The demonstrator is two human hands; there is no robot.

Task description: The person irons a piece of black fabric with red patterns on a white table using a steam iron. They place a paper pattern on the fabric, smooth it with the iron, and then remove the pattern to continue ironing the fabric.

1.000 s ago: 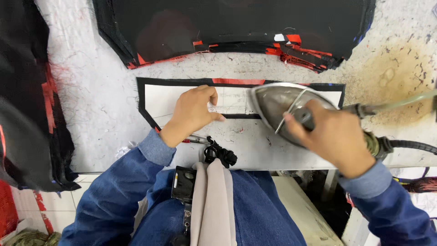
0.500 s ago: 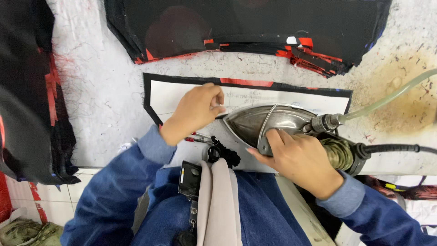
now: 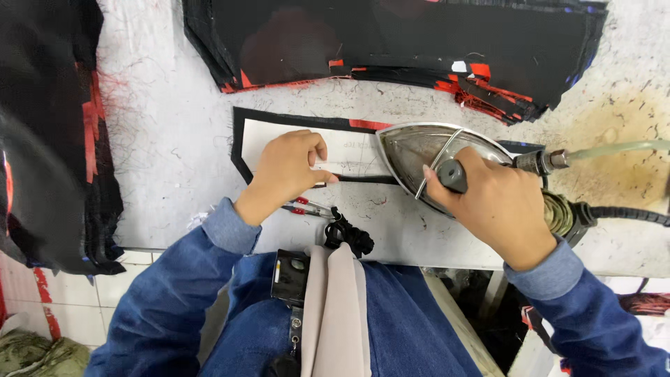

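Your right hand [image 3: 499,209] clamps the iron [image 3: 436,159] mid-piece while your left hand [image 3: 289,167] presses flat the white interlining [image 3: 349,155] not yet ironed.

Both arms reach forward from the near edge of the table, each in a blue denim sleeve with the cuff at the wrist. The left hand [image 3: 289,167] lies palm down, back of the hand up, toward the middle of the table, its fingers pointing right and a little away, the thumb stretched out to the right along the near side. The right hand [image 3: 499,206] sits further right, close to the near edge, curled into a closed grip with the knuckles up and the thumb wrapped round the far side. The right wrist bends slightly inward, the forearm running back toward the near right corner. The hands are near each other but apart.
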